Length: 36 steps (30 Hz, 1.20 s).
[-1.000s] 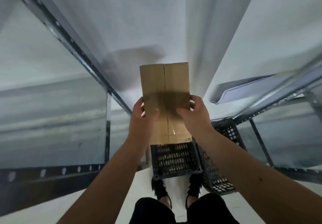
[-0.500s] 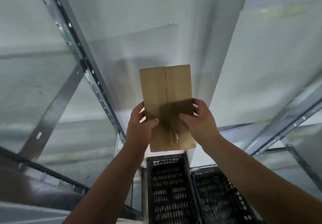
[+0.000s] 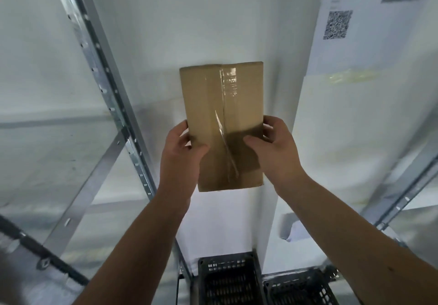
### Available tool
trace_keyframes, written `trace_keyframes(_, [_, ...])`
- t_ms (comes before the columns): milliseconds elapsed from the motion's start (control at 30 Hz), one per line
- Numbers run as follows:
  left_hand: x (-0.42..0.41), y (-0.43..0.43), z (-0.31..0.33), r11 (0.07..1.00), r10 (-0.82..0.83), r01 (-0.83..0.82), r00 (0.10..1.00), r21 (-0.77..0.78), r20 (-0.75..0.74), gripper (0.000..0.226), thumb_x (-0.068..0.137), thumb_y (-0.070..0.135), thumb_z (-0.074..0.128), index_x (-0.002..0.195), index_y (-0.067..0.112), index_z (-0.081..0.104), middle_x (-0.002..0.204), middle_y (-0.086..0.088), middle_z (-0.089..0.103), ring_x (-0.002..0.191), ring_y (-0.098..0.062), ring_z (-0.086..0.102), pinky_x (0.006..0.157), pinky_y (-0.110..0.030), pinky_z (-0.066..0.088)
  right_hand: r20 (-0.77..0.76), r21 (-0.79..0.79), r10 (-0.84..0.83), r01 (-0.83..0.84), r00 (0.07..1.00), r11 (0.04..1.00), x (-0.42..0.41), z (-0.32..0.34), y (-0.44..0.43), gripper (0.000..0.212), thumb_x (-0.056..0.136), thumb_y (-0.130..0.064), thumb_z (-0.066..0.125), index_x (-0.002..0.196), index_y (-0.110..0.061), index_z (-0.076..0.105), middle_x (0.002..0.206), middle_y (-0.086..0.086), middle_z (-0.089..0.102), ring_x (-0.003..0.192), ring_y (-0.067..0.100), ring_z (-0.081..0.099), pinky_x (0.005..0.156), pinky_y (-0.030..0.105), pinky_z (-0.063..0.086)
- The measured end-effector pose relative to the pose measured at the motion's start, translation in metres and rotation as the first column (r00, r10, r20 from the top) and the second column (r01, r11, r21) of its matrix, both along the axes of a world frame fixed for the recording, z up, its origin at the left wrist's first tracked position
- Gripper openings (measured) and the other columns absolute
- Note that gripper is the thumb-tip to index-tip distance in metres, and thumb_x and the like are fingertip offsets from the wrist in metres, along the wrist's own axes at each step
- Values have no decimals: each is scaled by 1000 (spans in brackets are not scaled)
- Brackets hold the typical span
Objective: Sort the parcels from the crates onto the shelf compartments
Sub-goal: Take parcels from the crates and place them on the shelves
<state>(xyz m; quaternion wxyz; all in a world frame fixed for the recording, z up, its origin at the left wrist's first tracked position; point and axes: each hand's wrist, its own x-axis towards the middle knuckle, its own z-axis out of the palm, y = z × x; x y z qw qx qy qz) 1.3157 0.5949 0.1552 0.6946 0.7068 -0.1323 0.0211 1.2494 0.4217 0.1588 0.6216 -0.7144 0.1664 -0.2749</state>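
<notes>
**Two-handed grip, long axis pointing away**

Low and near, two black crates (image 3: 228, 281). Above, left hand (image 3: 182, 149) and right hand (image 3: 278, 149) gripping the near half of the cardboard parcel (image 3: 222, 105), one per long edge, thumbs on its face; neither nearer. Far end aimed at the white panel (image 3: 177, 20).

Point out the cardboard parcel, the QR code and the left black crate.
cardboard parcel (image 3: 203, 105), head view, upper left of its brown face.
QR code (image 3: 337, 24), head view, middle of the printed square.
left black crate (image 3: 227, 268), head view, its perforated far wall.
</notes>
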Motion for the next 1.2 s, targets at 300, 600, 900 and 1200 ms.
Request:
trace_keyframes(300, [2,-4,77,997,-11,19,994,-77,109,41,102,19,66,137,38,57,130,14,67,106,-1,65,71,-8,49,140,-103,11,3,990,995,16,70,-10,48,88,-37,77,131,-41,56,121,-14,72,111,9,70,99,37,55])
trace_keyframes(600, [17,-10,148,984,-4,29,990,-175,143,55,100,22,69,151,35,50,135,7,67,107,-3,67,88,-26,53,278,-120,49,-16,959,993,32,135,-16,34,102,-32,67,134,-33,58,126,-17,67,111,2,65,86,27,50])
trace_keyframes(900, [24,-13,184,975,-27,57,990,-216,140,46,108,47,52,153,38,49,138,16,61,117,-9,61,99,-33,46,320,-144,34,13,947,989,32,168,-23,57,93,-68,47,139,-41,64,134,-16,69,129,13,63,113,53,51])
trace_keyframes(1200, [26,-8,179,971,-47,63,996,-230,76,26,109,51,44,106,39,66,112,19,71,107,-11,68,109,-47,49,340,-96,-17,53,940,994,26,170,-45,44,114,-50,31,103,-38,73,99,-13,78,91,10,72,78,28,46])
